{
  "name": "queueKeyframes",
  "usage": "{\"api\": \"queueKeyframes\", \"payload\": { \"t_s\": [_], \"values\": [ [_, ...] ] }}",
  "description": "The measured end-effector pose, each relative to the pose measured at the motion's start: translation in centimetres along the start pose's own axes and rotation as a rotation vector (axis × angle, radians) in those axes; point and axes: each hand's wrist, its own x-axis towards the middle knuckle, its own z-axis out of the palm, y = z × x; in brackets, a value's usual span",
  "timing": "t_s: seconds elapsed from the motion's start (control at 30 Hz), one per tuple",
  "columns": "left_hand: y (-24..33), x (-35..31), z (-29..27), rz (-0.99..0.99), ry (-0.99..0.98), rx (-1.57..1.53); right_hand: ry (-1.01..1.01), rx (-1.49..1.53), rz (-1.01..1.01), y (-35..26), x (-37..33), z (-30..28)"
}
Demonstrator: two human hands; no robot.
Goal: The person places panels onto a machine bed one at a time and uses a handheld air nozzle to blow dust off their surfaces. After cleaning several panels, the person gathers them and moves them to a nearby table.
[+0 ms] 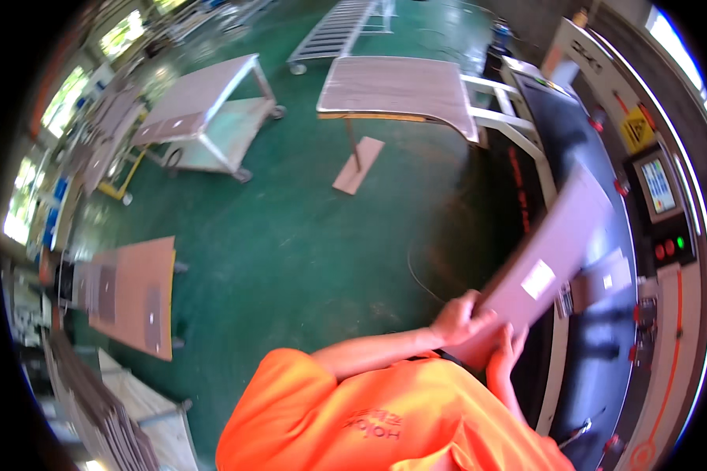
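A long brown flat panel (556,238) with a white label slants up and to the right from my body, its far end blurred and reaching over the black conveyor belt (597,345). My left hand (460,320) grips the panel's left edge near its lower end, fingers closed around it. On the opposite side, my right hand (506,355) is closed on the lower part of the same panel. A smaller brown piece (593,284) with a white label lies on the belt just right of the held panel, partly hidden by it.
Along the right runs a machine with a screen panel (658,186) and lit buttons. Ahead stands a table (393,85) topped with a sheet, with a board strip (359,166) on the floor. Farther left are a wheeled cart (204,118), a panel stack (133,294) and leaning boards (94,400).
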Motion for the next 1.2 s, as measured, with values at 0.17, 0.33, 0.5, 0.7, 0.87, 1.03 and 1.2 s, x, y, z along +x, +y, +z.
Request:
{"api": "queueKeyframes", "payload": {
  "t_s": [0.17,0.33,0.5,0.7,0.87,1.03,1.2],
  "values": [
    [0.4,1.1,-11.0,0.042,0.225,-0.059,-0.386,0.014,-0.094,-4.1,6.0,12.6],
    [-1.4,6.4,-24.2,0.012,0.437,-0.276,-0.7,-0.056,-0.054,-5.0,9.3,25.6],
    [0.8,13.0,-44.0,-0.022,0.826,-0.656,-1.013,-0.288,-0.128,-5.1,12.8,39.6],
    [3.7,14.1,-59.1,-0.095,1.217,-0.741,-1.315,-0.496,-0.231,-9.3,17.7,58.0],
    [2.0,13.4,-71.1,0.005,1.33,-0.783,-1.507,-0.55,-0.268,-10.4,20.4,72.2],
    [-1.3,14.5,-84.4,0.081,1.366,-0.95,-1.37,-0.26,0.182,-7.7,23.2,82.6],
    [-4.3,19.9,-96.8,0.117,1.416,-1.049,-1.099,0.277,0.669,-2.2,21.3,92.6]
  ]
}}
